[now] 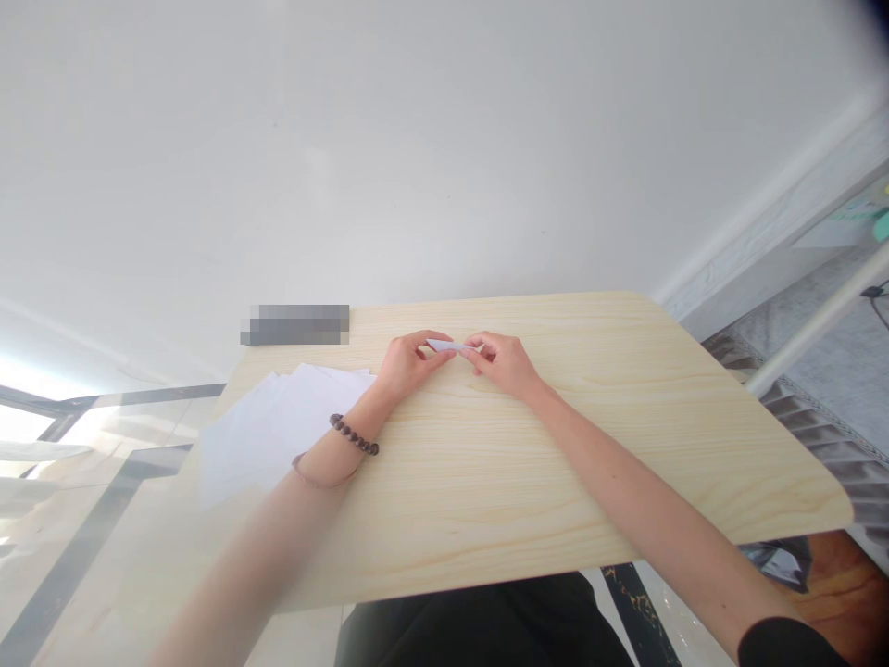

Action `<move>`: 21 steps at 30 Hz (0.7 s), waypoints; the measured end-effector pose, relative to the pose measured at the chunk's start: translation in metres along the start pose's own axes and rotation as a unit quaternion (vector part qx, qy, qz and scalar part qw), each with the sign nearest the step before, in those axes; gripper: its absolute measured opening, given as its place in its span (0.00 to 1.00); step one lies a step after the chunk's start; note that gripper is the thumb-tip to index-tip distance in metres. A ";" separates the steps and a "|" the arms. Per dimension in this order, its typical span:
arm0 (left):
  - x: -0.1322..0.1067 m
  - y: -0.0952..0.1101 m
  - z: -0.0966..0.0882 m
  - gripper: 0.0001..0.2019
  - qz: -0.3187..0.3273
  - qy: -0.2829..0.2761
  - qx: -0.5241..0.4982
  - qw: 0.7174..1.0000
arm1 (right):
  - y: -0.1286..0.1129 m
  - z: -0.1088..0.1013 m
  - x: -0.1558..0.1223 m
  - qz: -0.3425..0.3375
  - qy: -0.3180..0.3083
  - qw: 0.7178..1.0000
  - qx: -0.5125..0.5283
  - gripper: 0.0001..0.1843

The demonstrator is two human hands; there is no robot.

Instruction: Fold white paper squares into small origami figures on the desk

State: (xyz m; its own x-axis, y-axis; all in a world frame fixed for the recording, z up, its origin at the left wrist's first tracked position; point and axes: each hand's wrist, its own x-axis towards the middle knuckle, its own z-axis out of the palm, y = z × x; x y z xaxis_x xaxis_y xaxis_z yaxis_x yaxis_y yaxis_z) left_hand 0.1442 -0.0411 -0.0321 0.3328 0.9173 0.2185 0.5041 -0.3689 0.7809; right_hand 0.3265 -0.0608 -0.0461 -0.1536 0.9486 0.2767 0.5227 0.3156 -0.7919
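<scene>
A small folded piece of white paper [448, 346] is held just above the far part of a light wooden table [556, 482]. My left hand [409, 363] pinches its left end and my right hand [501, 361] pinches its right end, both with fingers closed on it. A dark bead bracelet [354, 434] circles my left wrist.
A loose pile of white paper sheets [278, 426] lies on the table's left side, under my left forearm. A blurred grey strip [295, 324] sits at the table's far left edge. A white wall rises behind. A white bar [820, 320] and patterned floor lie to the right.
</scene>
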 end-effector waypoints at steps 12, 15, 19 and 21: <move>0.001 0.002 -0.002 0.13 0.039 0.002 0.016 0.999 | 0.001 0.001 -0.001 -0.051 0.003 0.998 -0.046 0.12; 0.002 -0.001 -0.001 0.14 0.031 0.005 0.012 0.999 | 0.003 0.001 0.000 -0.061 0.014 0.996 -0.060 0.11; 0.000 -0.003 0.000 0.17 0.040 0.000 0.018 0.999 | 0.007 0.001 0.003 -0.069 0.057 0.992 -0.085 0.11; -0.001 -0.002 -0.001 0.18 0.063 -0.011 0.020 0.998 | 0.009 0.001 0.004 -0.067 0.076 0.991 -0.090 0.11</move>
State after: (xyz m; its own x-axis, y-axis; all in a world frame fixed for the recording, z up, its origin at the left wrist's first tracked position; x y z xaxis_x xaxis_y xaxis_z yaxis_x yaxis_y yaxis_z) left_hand 0.1425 -0.0413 -0.0332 0.4128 0.8602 0.2995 0.4884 -0.4866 0.7243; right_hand 0.3297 -0.0540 -0.0531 -0.1119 0.8794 0.4627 0.6490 0.4173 -0.6361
